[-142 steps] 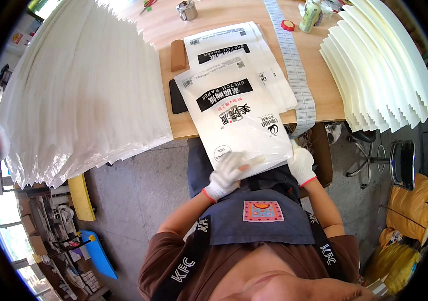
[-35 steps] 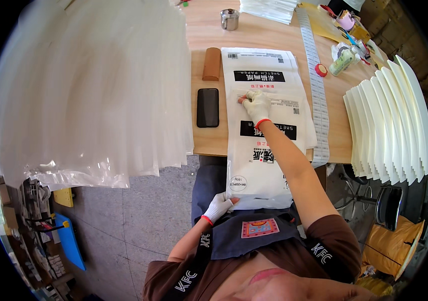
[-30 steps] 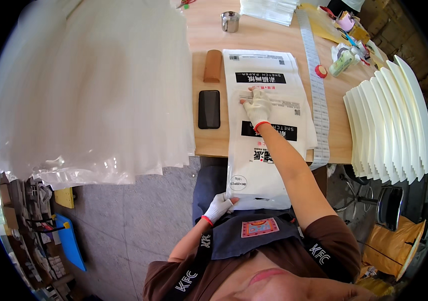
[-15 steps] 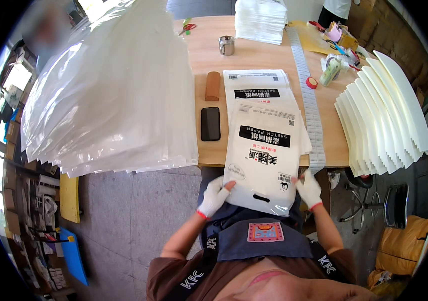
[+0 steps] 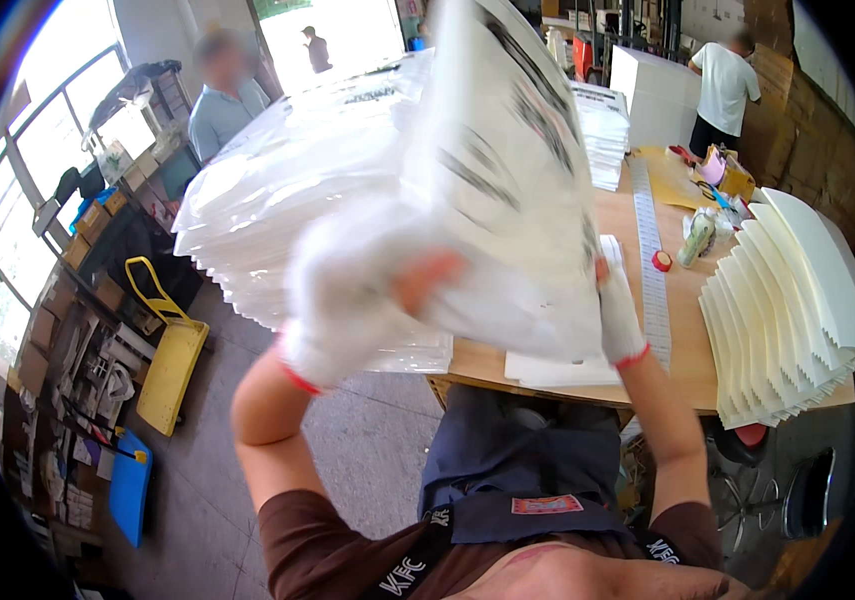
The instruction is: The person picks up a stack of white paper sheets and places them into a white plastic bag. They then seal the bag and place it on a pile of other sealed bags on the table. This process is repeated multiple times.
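In front of me, lifted off the table and tilted up, is a white plastic-wrapped pack of paper (image 5: 522, 170) with black print, smeared by motion. My left hand (image 5: 347, 280), in a white glove with bare thumb tip, is closed on its near left side; the hand is blurred. Gloved too, my right hand (image 5: 619, 315) grips the right edge, most of its fingers hidden behind the pack. Beneath it, more white packs (image 5: 559, 372) lie on the wooden table (image 5: 687, 330). To the left rises a large pile of glossy plastic-wrapped packs (image 5: 277, 190).
Right of the pack run a pale printed strip (image 5: 650, 220), red tape roll (image 5: 661, 261) and bottle (image 5: 695, 240). Fanned cream sheets (image 5: 787, 310) stand at the right. Yellow (image 5: 172, 375) and blue (image 5: 130, 490) trolleys are left on the floor. People (image 5: 222, 110) stand beyond the table.
Both hands have raised the pack from the near table edge, up and away from me, swinging it leftward toward the big pile. My view has tilted up, showing more of the room.
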`<action>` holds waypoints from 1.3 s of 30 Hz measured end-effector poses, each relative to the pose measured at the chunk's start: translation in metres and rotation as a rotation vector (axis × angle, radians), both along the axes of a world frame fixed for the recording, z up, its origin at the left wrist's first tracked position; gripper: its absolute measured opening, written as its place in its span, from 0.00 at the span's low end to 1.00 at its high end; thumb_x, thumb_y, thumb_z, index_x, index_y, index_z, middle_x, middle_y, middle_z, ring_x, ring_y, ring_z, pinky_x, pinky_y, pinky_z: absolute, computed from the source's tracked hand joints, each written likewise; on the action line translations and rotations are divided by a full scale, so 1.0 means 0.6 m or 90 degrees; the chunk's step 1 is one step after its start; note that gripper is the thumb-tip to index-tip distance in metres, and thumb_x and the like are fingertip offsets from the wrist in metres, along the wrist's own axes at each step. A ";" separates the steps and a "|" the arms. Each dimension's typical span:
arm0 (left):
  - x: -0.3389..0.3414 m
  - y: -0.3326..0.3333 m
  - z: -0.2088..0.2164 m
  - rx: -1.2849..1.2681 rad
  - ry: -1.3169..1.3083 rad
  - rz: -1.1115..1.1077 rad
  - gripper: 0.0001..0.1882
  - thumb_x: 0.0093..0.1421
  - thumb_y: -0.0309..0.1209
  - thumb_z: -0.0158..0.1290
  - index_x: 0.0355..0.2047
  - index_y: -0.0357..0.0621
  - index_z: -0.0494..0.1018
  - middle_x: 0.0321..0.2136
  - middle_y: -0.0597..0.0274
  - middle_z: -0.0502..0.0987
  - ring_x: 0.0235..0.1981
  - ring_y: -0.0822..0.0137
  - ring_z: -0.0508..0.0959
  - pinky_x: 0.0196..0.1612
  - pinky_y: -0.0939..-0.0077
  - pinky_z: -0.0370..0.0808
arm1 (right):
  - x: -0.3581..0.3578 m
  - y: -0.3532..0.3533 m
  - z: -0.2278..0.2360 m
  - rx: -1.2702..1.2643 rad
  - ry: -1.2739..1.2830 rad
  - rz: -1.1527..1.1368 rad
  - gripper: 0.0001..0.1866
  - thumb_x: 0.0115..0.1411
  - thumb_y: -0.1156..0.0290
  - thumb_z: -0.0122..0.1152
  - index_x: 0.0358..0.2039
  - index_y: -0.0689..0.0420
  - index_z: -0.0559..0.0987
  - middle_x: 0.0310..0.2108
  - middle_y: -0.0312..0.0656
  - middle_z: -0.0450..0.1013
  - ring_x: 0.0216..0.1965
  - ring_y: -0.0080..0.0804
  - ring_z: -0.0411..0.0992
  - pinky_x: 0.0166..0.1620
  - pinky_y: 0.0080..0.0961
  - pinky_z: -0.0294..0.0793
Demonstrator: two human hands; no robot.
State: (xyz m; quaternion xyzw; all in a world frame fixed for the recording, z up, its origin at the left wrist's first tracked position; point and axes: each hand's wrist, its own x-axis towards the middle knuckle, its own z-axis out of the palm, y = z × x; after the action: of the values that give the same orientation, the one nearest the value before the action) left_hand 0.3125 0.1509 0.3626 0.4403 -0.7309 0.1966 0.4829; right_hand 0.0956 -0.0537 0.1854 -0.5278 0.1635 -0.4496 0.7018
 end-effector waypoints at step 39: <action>-0.272 -0.179 -0.545 0.615 0.368 -0.363 0.09 0.65 0.29 0.47 0.41 0.40 0.74 0.33 0.64 0.77 0.31 0.76 0.73 0.34 0.80 0.71 | -0.665 0.066 0.223 -0.598 1.069 -0.715 0.11 0.56 0.67 0.59 0.39 0.56 0.77 0.36 0.44 0.76 0.41 0.41 0.72 0.46 0.32 0.71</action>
State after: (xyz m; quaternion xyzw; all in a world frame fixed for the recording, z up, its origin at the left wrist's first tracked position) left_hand 0.1496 0.0436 0.0358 0.4316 -0.6662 -0.4188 0.4410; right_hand -0.3035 -0.0141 0.3193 -0.7285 0.6156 -0.2206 -0.2043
